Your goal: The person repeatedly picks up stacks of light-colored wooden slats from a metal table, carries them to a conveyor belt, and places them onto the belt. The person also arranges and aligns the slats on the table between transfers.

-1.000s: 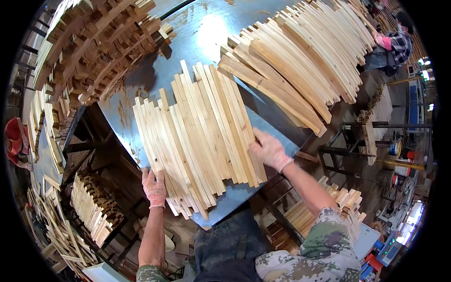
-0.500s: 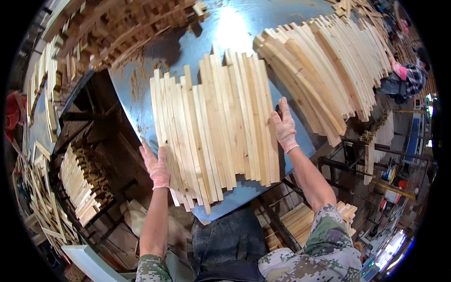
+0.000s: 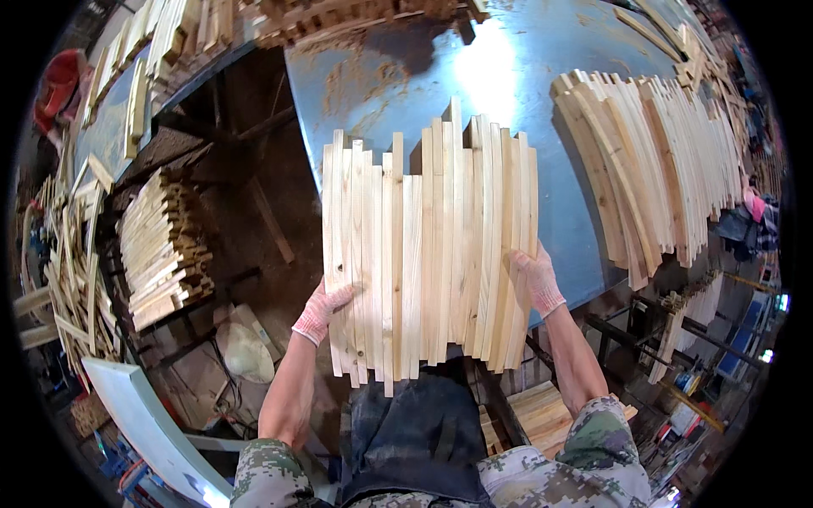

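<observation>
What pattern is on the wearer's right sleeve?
The right sleeve has blocky camouflage in green, brown and pale grey; the head view shows it best.

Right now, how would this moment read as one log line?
wooden strips: side by side, between hands; left hand: gripping left side; right hand: gripping right side; second strip row: on table, right

To your left: tangled heap of wood offcuts (image 3: 92,262); beside it, stack of wooden slats (image 3: 157,254). Lower left: pale panel (image 3: 148,426). At your lower right: stacked wooden boards (image 3: 539,411). Far right: co-worker (image 3: 766,222) in plaid, pink at sleeve.
</observation>
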### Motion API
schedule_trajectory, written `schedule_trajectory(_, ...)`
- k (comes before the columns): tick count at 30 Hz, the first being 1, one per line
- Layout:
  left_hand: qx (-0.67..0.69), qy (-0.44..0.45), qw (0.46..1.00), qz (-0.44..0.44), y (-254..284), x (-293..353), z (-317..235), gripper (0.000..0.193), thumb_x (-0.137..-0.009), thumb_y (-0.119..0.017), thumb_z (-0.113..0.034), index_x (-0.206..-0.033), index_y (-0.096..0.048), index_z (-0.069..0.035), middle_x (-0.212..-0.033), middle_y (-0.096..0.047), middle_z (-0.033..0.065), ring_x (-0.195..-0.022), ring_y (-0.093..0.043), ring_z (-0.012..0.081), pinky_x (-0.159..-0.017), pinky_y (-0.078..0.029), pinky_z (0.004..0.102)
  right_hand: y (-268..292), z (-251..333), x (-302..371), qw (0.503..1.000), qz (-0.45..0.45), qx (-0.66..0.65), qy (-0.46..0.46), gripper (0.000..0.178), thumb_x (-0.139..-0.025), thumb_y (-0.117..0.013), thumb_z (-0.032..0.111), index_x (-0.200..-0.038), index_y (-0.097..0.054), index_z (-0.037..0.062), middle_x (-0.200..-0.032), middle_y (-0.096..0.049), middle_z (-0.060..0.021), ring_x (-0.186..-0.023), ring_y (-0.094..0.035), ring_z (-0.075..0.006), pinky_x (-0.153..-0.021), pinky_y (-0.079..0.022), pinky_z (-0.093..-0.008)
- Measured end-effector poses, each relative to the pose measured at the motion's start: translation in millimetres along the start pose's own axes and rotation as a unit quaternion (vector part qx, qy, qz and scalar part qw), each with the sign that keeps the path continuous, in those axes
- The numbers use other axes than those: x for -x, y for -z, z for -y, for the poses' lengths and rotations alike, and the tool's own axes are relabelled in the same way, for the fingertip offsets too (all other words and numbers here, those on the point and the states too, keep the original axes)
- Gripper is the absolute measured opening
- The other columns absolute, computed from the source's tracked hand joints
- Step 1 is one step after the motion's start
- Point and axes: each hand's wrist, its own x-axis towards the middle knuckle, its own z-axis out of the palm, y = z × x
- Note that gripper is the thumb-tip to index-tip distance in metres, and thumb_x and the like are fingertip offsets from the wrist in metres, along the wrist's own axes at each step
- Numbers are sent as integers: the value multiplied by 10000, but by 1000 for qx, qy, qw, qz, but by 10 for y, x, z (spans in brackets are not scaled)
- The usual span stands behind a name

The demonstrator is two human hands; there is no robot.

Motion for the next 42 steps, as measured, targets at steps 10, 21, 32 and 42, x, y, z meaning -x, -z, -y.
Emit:
schedule_trajectory(10, 92, 12, 995, 30, 184, 932, 79, 673, -823, -908, -80, -1439, -647, -8, -1303, -757, 89, -1179, -731, 240, -1097, -572, 426, -269, -109, 500, 993, 69, -66, -64, 554, -952, -748, 50, -1458, -534, -18, -1212, -702, -106, -1030, -711, -214, -931, -621, -389)
schedule_trajectory(21, 123, -182, 973, -77, 792, 2571, 572, 720, -833, -921, -101, -1486, -624, -44, -1345, -735, 45, -1188, -696, 149, -1047, -567, 351, -1404, 183, 1454, 975, 220, -17, 35, 574, -924, -787, 190, -1406, -597, -57, -1150, -714, -76, -909, -674, -168, -811, -565, -312)
schedule_trajectory(32, 237, -393, 868, -189, 1576, 5624, 1673, 807, -860, -915, -191, -1563, -552, -32, -1445, -681, 79, -1305, -638, 193, -1140, -514, 395, -3675, 602, 3503, 835, 522, 132, 113, 706, -849, -840, 251, -1423, -563, -53, -1170, -721, -92, -969, -717, -192, -856, -617, -355)
schedule_trajectory(42, 406, -322, 761, -390, 2967, 7745, 3853, 559, -947, -846, -226, -1409, -654, 24, -1238, -778, 131, -1150, -750, 251, -1042, -614, 425, -6198, -1306, 5896, 692, 658, 295, -32, 447, -888, -747, 40, -1307, -625, -58, -1045, -741, -109, -905, -749, -238, -857, -636, -355)
